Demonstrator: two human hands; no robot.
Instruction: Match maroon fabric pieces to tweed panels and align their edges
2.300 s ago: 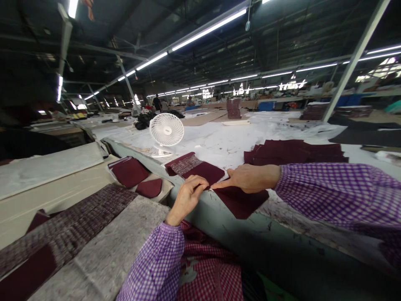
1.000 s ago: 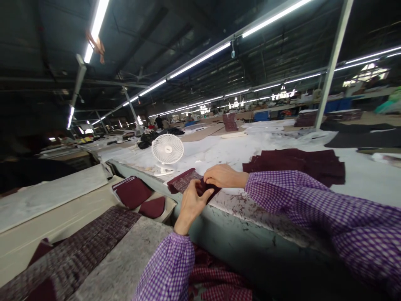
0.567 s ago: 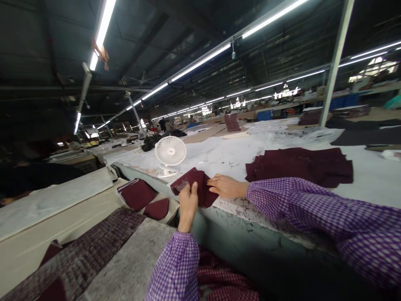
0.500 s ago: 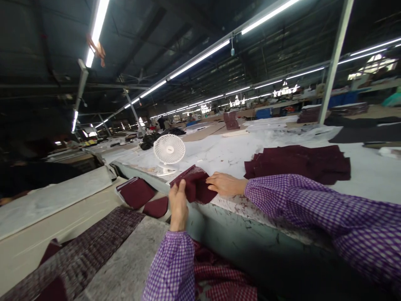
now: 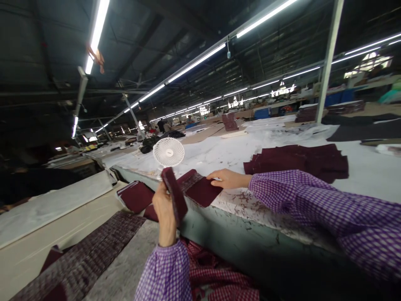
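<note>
My left hand [image 5: 163, 205] is wrapped round a small stack of maroon fabric pieces [image 5: 174, 196], held on edge above the gap beside the table. More maroon cut fabric pieces [image 5: 205, 191] lie at the table's front edge, with a greyish fuzzy strip along their left side. Reaching in from the right, my right hand [image 5: 228, 179] has its fingertips at the far right edge of these pieces. Its thumb and fingers are slightly apart, with a pale spot between them that I cannot make out.
A white fan [image 5: 169, 152] stands behind the hands. A larger maroon fabric pile [image 5: 297, 162] lies to the right on the white-covered table [image 5: 219, 152]. Left of the gap are another maroon stack [image 5: 135, 196] and a long row of fabric edges [image 5: 84, 246]. A metal post [image 5: 328, 62] rises behind.
My left hand has moved left and toward me, turning a stack of maroon pieces on edge. The other maroon pieces now lie flatter on the table edge, and my right hand's fingers have loosened.
</note>
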